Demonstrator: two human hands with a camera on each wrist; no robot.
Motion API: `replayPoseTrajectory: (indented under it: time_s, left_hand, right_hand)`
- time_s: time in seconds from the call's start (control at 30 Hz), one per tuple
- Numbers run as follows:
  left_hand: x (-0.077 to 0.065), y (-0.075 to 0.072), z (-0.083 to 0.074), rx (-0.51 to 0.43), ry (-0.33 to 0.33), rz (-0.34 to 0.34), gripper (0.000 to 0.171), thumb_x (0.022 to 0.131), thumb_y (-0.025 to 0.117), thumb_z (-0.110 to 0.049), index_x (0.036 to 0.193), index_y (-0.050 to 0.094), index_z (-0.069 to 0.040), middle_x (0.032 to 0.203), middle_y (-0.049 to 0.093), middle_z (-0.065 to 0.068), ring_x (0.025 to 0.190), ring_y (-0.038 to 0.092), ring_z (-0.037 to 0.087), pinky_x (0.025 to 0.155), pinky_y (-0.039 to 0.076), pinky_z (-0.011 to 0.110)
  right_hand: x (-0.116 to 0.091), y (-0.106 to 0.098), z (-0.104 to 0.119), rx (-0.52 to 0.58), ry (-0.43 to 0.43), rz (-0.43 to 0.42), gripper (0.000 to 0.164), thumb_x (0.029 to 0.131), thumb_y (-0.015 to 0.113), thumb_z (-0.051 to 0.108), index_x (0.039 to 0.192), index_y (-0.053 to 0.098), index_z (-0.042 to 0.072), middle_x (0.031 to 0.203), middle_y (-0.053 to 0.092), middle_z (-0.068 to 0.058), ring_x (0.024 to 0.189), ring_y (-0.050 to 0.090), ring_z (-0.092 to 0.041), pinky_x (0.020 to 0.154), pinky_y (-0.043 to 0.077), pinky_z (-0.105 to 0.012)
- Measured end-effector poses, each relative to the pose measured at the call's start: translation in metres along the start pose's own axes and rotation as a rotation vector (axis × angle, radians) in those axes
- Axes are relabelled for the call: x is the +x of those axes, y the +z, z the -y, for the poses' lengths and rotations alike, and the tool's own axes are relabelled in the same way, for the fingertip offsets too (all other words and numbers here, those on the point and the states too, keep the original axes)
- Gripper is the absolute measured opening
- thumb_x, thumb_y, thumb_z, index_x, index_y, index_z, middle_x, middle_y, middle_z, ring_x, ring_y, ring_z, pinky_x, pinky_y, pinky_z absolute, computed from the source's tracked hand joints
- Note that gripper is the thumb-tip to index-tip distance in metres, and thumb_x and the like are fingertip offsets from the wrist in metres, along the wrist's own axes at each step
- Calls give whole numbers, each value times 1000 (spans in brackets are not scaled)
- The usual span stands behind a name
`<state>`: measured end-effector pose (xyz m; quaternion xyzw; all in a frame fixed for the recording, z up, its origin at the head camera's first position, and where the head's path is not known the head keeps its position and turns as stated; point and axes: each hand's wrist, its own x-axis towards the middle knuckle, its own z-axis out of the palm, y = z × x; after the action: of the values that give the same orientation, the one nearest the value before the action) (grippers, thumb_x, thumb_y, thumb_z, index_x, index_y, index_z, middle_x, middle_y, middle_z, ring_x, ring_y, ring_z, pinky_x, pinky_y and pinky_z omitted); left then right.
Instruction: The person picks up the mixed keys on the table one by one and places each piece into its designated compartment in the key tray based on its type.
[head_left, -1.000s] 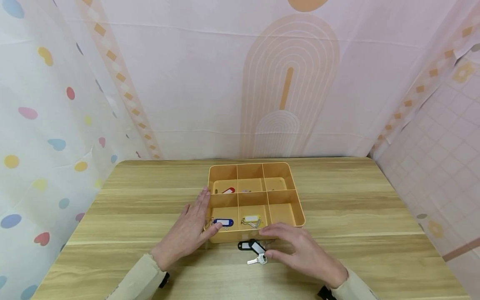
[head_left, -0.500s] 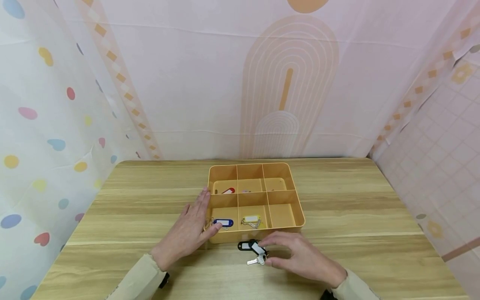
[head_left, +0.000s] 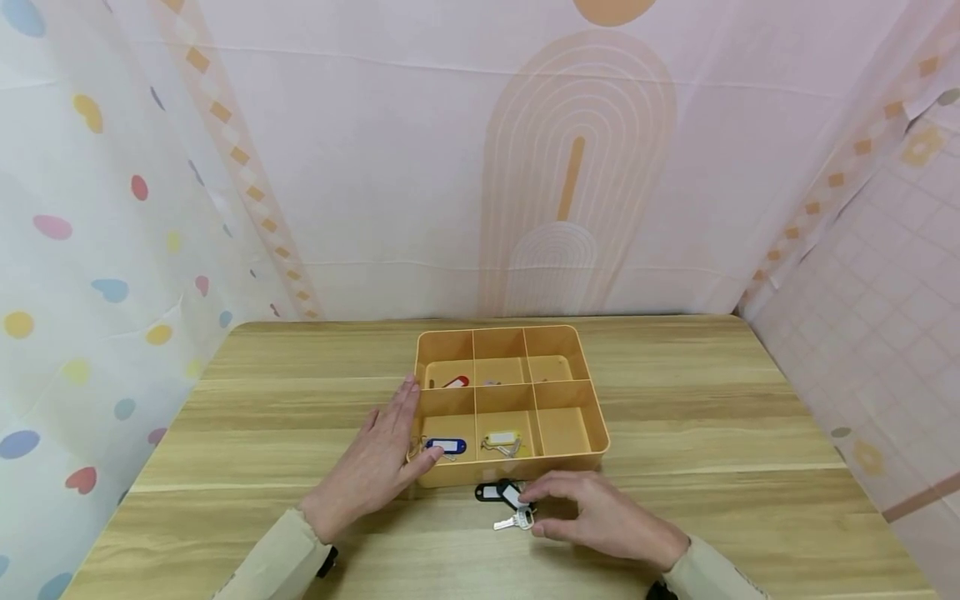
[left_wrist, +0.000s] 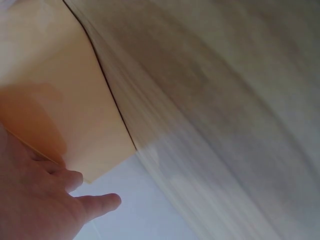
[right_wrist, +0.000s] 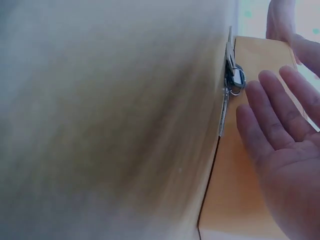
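Note:
A yellow six-compartment organizer box (head_left: 517, 474) stands on the wooden table. My left hand (head_left: 371, 471) rests along its left side, fingers extended, thumb over the front left corner. Just in front of the box lie keys (head_left: 513, 522) with two black key tags (head_left: 490, 492). My right hand (head_left: 611, 515) is right beside them, thumb and forefinger apart around their right edge. The right wrist view has the fingers of the right hand (right_wrist: 287, 150) fairly straight close to the key bunch (right_wrist: 234, 77); whether they touch is unclear.
Inside the box, a blue key tag (head_left: 457, 446) sits front left, a yellow one (head_left: 501, 437) front middle, and a red one (head_left: 456, 382) back left. Small items in the other back compartments are mostly hidden. Printed curtains (head_left: 390, 192) hang behind and beside the table (head_left: 720, 417).
My right hand has drawn back from the box's front rim and lowered toward the black-tagged keys, its fingertips now at the upper tag. The left hand and box stay put.

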<state>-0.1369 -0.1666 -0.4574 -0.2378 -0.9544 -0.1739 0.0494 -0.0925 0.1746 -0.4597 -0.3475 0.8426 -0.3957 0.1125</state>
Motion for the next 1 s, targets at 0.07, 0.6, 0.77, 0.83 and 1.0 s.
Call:
replayPoseTrajectory:
  time_s: [0.07, 0.6, 0.77, 0.83, 1.0]
  left_hand:
    - [0, 0, 0, -2, 0, 3, 94, 105, 50, -57, 164, 8, 3, 172, 5, 19, 157, 14, 36, 119, 25, 67]
    - [0, -1, -2, 10, 0, 16, 95, 105, 48, -59, 165, 5, 1, 173, 3, 17, 158, 13, 34, 119, 25, 66]
    - [0, 0, -2, 9, -1, 13, 95, 105, 51, -56, 165, 5, 1, 173, 2, 16, 158, 13, 34, 119, 25, 67]
    - [0, 0, -1, 10, 2, 9, 94, 105, 50, -56, 164, 6, 2, 173, 2, 17, 158, 13, 34, 119, 26, 67]
    - [-1, -1, 0, 13, 2, 10, 94, 105, 47, -59, 164, 7, 3, 173, 2, 17, 158, 13, 34, 119, 26, 67]
  right_hand:
    - [0, 0, -1, 6, 15, 5, 31, 100, 71, 33, 126, 73, 18, 125, 68, 13, 116, 63, -6, 101, 53, -31]
    - [8, 3, -6, -126, 17, 25, 17, 96, 76, 20, 113, 77, 19, 112, 69, 16, 103, 62, 0, 91, 55, -27]
    - [10, 5, -6, -161, -40, 16, 12, 94, 76, 10, 103, 79, 18, 103, 68, 17, 96, 61, 4, 86, 55, -21]
    - [11, 5, -6, -166, -64, 10, 11, 94, 76, 9, 98, 78, 19, 99, 68, 18, 93, 61, 5, 83, 54, -19]
    - [10, 5, -4, -177, -92, 15, 12, 95, 74, 8, 94, 76, 19, 96, 66, 18, 90, 59, 6, 81, 54, -18]
